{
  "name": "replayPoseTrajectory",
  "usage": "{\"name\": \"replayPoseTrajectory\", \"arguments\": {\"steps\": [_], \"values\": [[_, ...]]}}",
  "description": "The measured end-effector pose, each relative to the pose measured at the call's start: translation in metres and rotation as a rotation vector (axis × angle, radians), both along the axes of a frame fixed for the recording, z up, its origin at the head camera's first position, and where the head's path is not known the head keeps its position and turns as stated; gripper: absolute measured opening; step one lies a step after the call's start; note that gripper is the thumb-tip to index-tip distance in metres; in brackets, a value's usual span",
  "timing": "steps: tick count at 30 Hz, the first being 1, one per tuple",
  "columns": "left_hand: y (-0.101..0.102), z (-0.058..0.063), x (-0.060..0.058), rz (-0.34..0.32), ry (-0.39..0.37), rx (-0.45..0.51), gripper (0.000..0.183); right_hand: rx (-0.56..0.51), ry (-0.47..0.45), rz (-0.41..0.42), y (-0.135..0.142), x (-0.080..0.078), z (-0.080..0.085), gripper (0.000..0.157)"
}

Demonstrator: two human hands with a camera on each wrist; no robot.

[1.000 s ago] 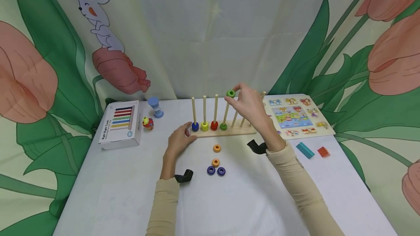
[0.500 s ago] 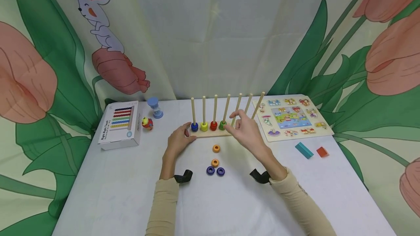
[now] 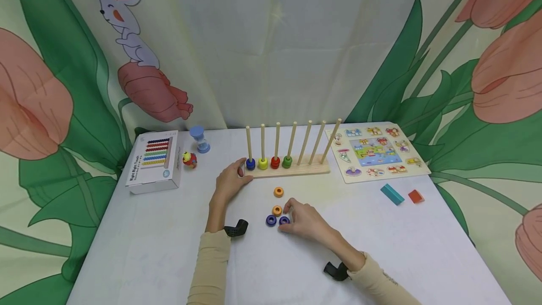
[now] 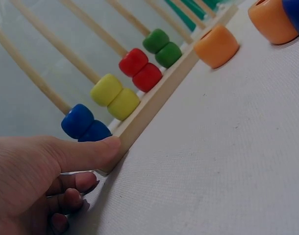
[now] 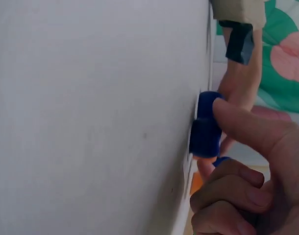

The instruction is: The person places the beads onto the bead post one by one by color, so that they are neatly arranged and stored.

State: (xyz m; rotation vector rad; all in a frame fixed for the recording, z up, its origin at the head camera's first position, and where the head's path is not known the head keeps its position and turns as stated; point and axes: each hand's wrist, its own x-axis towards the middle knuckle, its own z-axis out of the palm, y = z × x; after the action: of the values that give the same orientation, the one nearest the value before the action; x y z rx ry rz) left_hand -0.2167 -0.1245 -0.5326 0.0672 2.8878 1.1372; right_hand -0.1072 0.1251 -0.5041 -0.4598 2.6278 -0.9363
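A wooden peg rack (image 3: 309,167) stands lengthwise, with paired blue, yellow, red and green beads on its left pegs. My left hand (image 3: 229,182) grips the rack's left end; in the left wrist view the thumb (image 4: 98,152) presses the base's front face, fingers bent below. On the table my right hand (image 3: 309,222) has thumb and index finger around the right purple bead (image 3: 284,220), which looks dark blue in the right wrist view. Another purple bead (image 3: 271,220) lies at its left. Orange beads (image 3: 277,210) (image 3: 278,192) lie just beyond.
A white box (image 3: 154,164), a blue sand timer (image 3: 200,139) and a small red-and-yellow toy (image 3: 190,159) stand at left. To the right lie a picture puzzle board (image 3: 406,166), a teal block (image 3: 392,194) and a red block (image 3: 416,196). A printed curtain (image 3: 296,46) hangs behind.
My right hand brought a green bead down the fourth peg, let it go, and came back toward me to the purple beads. My left hand stays at the rack's end.
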Motion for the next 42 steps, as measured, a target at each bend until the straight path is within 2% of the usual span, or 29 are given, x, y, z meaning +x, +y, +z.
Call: {"name": "replayPoseTrajectory", "arguments": {"steps": [5, 9, 12, 17, 21, 24, 27, 30, 35, 38, 42], "values": [[-0.001, 0.001, 0.000, 0.003, -0.005, 0.004, 0.067, 0.037, 0.039, 0.010, -0.002, 0.001, -0.001, 0.035], [-0.002, 0.000, 0.000, -0.005, -0.004, 0.002, 0.067, 0.052, 0.061, -0.013, -0.001, -0.004, 0.014, 0.031], [-0.002, -0.002, 0.000, -0.006, 0.000, 0.005, 0.067, 0.044, 0.112, -0.068, 0.002, -0.012, 0.037, 0.032], [-0.002, -0.002, -0.002, 0.004, -0.006, 0.012, 0.067, 0.011, 0.256, -0.176, 0.012, -0.035, 0.086, 0.035], [-0.003, -0.003, -0.002, 0.003, -0.008, 0.017, 0.067, -0.059, 0.397, -0.269, 0.021, -0.057, 0.123, 0.037], [-0.003, -0.004, -0.002, -0.002, -0.003, 0.018, 0.067, -0.094, 0.516, -0.316, 0.025, -0.073, 0.144, 0.038], [-0.002, -0.003, -0.001, -0.008, 0.003, 0.025, 0.067, -0.094, 0.599, -0.340, 0.027, -0.087, 0.158, 0.038], [-0.001, -0.004, 0.000, -0.012, 0.006, 0.031, 0.067, -0.048, 0.618, -0.360, 0.028, -0.097, 0.164, 0.039], [0.000, -0.003, 0.001, -0.013, 0.013, 0.031, 0.067, 0.016, 0.586, -0.381, 0.027, -0.106, 0.166, 0.041], [0.000, -0.002, 0.001, -0.012, 0.019, 0.027, 0.066, -0.011, 0.592, -0.394, 0.027, -0.106, 0.162, 0.042], [-0.002, -0.002, 0.001, -0.006, 0.019, 0.018, 0.066, -0.135, 0.648, -0.400, 0.025, -0.100, 0.148, 0.039]]}}
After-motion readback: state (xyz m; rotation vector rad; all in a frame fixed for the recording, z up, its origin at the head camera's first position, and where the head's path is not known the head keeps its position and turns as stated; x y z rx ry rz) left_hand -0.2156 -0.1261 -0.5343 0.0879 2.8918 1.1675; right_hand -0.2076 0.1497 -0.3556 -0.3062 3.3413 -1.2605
